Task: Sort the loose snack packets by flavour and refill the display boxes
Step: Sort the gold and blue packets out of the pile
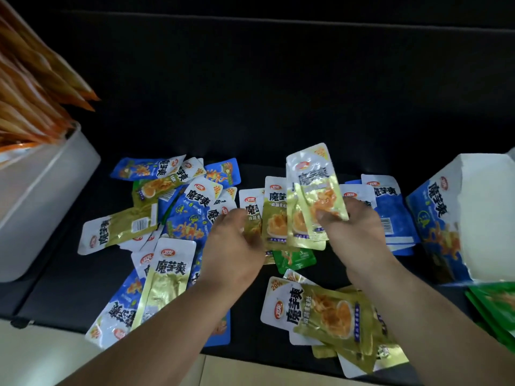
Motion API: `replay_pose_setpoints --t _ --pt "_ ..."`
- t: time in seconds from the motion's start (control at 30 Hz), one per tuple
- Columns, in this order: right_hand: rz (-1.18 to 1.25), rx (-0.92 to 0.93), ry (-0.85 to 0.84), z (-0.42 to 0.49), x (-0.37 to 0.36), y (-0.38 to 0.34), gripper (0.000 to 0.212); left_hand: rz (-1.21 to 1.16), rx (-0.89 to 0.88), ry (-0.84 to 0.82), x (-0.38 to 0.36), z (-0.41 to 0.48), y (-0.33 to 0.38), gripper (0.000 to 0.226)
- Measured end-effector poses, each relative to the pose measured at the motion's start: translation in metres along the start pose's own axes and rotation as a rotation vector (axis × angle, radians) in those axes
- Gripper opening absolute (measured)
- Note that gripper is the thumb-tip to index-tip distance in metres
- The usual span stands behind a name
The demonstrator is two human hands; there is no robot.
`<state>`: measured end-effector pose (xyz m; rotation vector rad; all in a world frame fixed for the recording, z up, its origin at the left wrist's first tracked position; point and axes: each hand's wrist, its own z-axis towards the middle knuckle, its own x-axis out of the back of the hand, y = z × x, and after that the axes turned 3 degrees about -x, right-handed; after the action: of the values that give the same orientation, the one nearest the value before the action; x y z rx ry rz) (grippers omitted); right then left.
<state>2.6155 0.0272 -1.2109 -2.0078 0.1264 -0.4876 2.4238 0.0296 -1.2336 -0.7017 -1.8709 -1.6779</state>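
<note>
Loose snack packets in blue, gold-green and bright green lie scattered over a dark surface (278, 107). My left hand (234, 243) holds a fan of gold-green packets (274, 218) by their lower left edge. My right hand (354, 229) pinches one gold-green packet (315, 188) upright, just above that fan. A mixed heap of blue and gold-green packets (178, 207) lies to the left. A small stack of gold-green packets (328, 313) sits near my right forearm. One bright green packet (295, 259) peeks out under the fan.
A white display box (47, 190) stuffed with orange packets (33, 87) stands at the left. A blue and white display box (457, 215) stands at the right, with blue packets (390, 210) lying beside it. Bright green packets (493, 310) lie at the right edge.
</note>
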Motion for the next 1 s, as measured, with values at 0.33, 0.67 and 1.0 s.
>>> replay_pose_setpoints --t 0.33,0.67,1.0 --pt "0.109 0.008 -0.015 -0.004 0.011 0.005 0.027 0.127 0.013 -0.071 -0.014 0.009 0.001 0.036" --pt "0.266 -0.174 -0.022 -0.008 0.011 0.01 0.015 0.061 0.06 -0.069 -0.021 0.007 0.012 0.029" --pt "0.302 -0.201 -0.135 -0.019 0.009 0.012 0.03 -0.484 0.138 -0.021 -0.013 -0.01 0.024 0.016"
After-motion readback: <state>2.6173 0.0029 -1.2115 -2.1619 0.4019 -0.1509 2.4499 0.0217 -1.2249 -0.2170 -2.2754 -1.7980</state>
